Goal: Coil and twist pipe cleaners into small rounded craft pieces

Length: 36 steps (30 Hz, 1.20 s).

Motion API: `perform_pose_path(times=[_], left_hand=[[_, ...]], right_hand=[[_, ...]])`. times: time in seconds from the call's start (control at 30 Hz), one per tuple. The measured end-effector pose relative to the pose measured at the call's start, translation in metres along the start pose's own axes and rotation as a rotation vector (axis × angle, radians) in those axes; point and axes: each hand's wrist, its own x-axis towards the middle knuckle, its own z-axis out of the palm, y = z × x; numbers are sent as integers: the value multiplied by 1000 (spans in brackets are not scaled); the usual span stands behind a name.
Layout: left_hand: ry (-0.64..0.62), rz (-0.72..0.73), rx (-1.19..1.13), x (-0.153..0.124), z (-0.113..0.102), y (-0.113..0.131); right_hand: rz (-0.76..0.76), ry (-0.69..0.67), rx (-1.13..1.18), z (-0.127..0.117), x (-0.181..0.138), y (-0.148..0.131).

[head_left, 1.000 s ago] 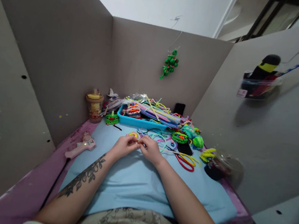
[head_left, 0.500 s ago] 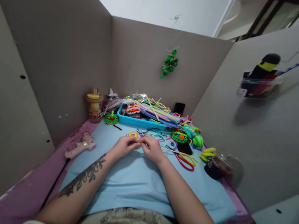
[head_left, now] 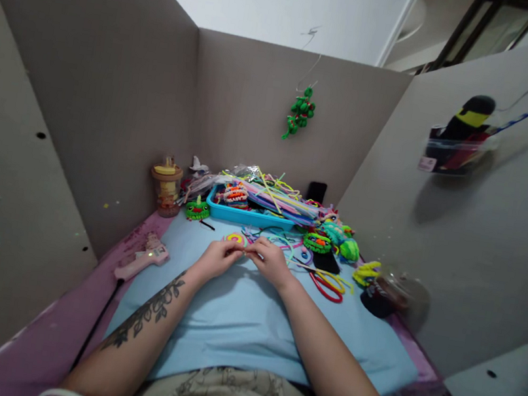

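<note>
My left hand (head_left: 220,259) and my right hand (head_left: 268,261) meet over the middle of the light blue cloth (head_left: 235,326), fingertips pinched together. Whatever lies between the fingertips is too small and covered to make out. Just behind the left fingers shows a yellow and pink coil (head_left: 235,238). Loose coloured pipe cleaners (head_left: 291,248) lie behind the right hand. Right of it rest scissors with red handles (head_left: 327,287), beside a bent yellow pipe cleaner (head_left: 345,283).
At the back stands a blue tray (head_left: 251,218) heaped with pipe cleaners. A pink glue gun (head_left: 141,262) lies at left, near a lidded cup (head_left: 166,191). Green woven pieces (head_left: 317,242) and a dark-based clear container (head_left: 380,298) sit at right. Grey panels (head_left: 258,104) enclose the table.
Both hands stay together in nearly the same place, with only a slight shift of the fingertips. Nothing else has visibly moved.
</note>
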Motion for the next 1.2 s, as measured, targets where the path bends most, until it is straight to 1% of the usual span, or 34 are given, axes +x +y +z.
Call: perform_pose_path(times=[0.13, 0.37, 0.63, 0.87, 1.0, 1.2], left_hand=[[29, 12, -21, 0, 1, 0], [36, 24, -32, 0, 3, -4], [111, 15, 17, 1, 9, -8], [117, 16, 94, 0, 11, -6], [91, 20, 53, -1, 11, -3], [30, -22, -127, -1, 13, -2]], right_hand=[[27, 12, -77, 0, 0, -6], [95, 18, -163, 2, 0, -10], [151, 39, -237, 6, 2, -16], [181, 62, -284, 12, 3, -17], [214, 75, -313, 15, 2, -17], [240, 137, -302, 17, 1, -15]])
